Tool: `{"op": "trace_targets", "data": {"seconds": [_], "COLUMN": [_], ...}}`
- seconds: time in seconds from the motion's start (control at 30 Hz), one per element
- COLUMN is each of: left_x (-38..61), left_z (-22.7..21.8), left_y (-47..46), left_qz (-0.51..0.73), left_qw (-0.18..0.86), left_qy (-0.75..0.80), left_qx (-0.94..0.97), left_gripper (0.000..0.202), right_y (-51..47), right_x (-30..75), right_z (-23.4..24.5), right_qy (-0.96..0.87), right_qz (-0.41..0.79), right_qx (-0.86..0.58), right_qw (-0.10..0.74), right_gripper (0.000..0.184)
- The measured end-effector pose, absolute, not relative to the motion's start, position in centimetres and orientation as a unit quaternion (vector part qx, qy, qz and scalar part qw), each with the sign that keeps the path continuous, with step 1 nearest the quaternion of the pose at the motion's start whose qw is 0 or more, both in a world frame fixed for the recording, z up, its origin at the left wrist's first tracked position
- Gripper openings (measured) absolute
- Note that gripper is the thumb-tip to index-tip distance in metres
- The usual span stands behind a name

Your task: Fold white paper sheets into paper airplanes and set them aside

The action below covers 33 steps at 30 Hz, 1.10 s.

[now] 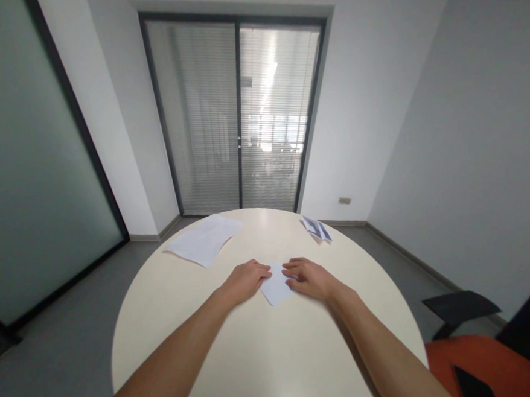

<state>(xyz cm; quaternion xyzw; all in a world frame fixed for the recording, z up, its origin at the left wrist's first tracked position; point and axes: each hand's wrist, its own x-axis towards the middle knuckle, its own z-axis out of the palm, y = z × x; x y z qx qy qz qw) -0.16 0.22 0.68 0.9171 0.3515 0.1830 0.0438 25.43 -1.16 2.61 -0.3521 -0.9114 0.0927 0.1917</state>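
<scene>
Folding step under way: left hand [246,281] and right hand [310,278], fingers flat, unclenched, pressing small white folded paper [276,286] at centre of round cream table [258,356]. Next, probably: firm crease along fold.

Bare tabletop [267,355] before paper sheets [204,239]

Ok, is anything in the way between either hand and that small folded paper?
Nothing visible. The left hand and right hand both rest flat on the small folded paper from either side. The white sheets and printed paper lie farther off on the round table.
</scene>
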Motion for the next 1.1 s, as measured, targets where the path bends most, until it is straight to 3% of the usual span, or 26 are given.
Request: {"op": "trace_targets", "data": {"seconds": [0.77, 1.1], "left_x": [-0.2, 0.0], "left_z": [1.3, 1.5], "left_y": [-0.6, -0.9], "left_qz": [0.211, 0.198], "left_qw": [0.039, 0.037], "left_qy": [0.319, 0.323], "left_qx": [0.923, 0.925], "left_gripper": [0.018, 0.015], "right_y": [-0.4, -0.9], "right_x": [26.6, 25.7], "right_z": [1.3, 1.8], "right_qy": [-0.849, -0.799], "right_qz": [0.071, 0.072], "right_qx": [-0.489, -0.558], "right_qw": [0.188, 0.210], "right_gripper": [0.033, 0.018]}}
